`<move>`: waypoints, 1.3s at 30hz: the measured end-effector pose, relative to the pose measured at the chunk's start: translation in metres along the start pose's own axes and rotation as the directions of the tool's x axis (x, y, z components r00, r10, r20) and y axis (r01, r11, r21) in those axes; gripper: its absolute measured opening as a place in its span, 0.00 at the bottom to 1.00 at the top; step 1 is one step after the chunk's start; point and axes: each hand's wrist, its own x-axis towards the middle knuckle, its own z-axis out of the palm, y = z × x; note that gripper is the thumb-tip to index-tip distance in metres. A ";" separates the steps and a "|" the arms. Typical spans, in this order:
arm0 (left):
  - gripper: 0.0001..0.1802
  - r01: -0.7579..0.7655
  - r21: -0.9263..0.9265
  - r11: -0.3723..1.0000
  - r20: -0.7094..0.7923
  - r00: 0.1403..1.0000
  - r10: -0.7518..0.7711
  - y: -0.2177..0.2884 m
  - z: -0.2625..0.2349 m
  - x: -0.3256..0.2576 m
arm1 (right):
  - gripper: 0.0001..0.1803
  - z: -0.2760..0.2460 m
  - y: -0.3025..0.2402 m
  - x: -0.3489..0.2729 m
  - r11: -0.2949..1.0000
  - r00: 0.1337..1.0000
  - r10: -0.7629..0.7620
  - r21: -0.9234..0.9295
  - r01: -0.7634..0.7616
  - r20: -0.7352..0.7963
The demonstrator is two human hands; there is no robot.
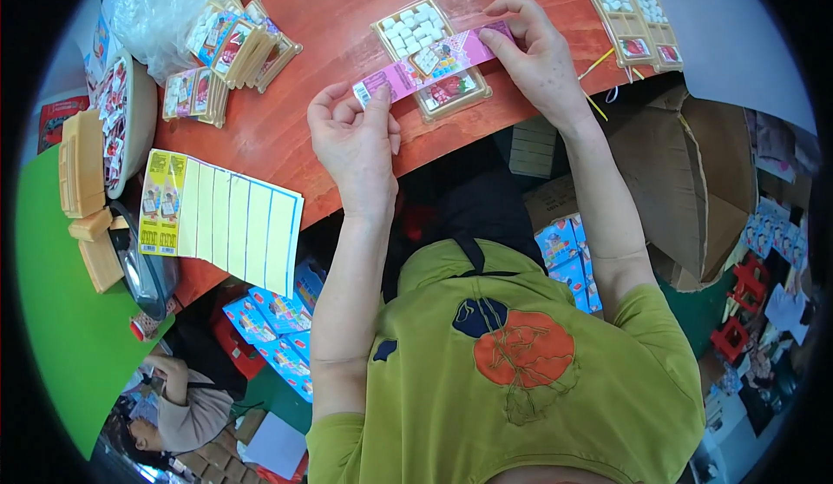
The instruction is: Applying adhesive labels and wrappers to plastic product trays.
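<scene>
A pink printed paper strip (464, 50) stretches between my hands, tilted up to the right. My left hand (357, 141) pinches its left end between thumb and fingers, and my right hand (540, 65) grips the right end the same way. The strip crosses over the middle of a shallow gold plastic tray (469, 105). Small white cube-like pieces (415, 31) fill the tray's far part, and a packet with a red strawberry picture (449, 90) lies in its near part. What sits under the strip is hidden.
On the red tabletop (330, 32), stacked wrapped trays (234, 50) stand left beside a clear plastic bag (186, 2). A sheet of yellow strips (227, 215) overhangs the near edge. A tub of packets (137, 128) stands far left. More filled trays (626, 24) lie right; another person (186, 406) sits lower left.
</scene>
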 end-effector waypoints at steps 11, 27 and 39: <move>0.17 -0.023 0.112 0.993 -0.046 0.999 0.029 -0.008 0.009 0.002 | 0.08 0.002 0.006 0.004 0.988 0.993 -0.114 -0.111 0.111 -0.017; 0.13 -0.310 0.741 0.595 0.154 0.942 0.299 -0.008 -0.025 -0.054 | 0.23 0.013 0.000 -0.062 0.486 0.827 -0.470 -0.693 0.533 0.307; 0.26 0.343 -0.084 0.936 -0.169 0.920 -0.352 -0.021 -0.030 -0.102 | 0.25 0.019 0.001 -0.080 0.449 0.774 -0.493 -0.646 0.617 0.397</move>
